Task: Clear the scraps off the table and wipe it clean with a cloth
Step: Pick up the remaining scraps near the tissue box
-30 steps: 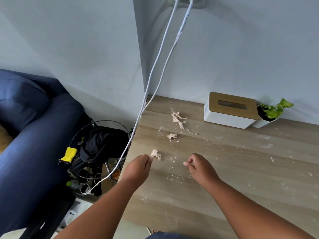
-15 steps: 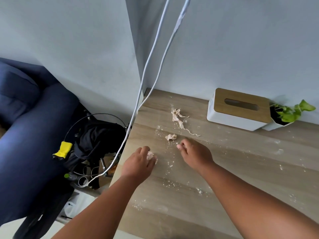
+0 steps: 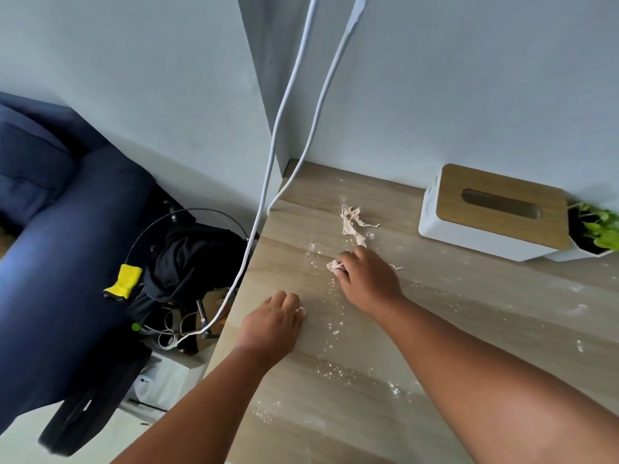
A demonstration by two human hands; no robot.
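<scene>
In the head view, the left hand (image 3: 273, 324) rests near the left edge of the wooden tabletop (image 3: 469, 329), its grip curled shut on a small scrap (image 3: 300, 311). Farther in, the right hand (image 3: 366, 279) pinches a crumpled scrap (image 3: 335, 265). A longer torn scrap (image 3: 351, 222) lies just beyond, with white crumbs (image 3: 331, 366) scattered around. A tissue box (image 3: 492, 212) stands far right.

Home living room, blue sofa (image 3: 60, 236), tissue box (image 3: 495, 212) (wood-lidded)
</scene>
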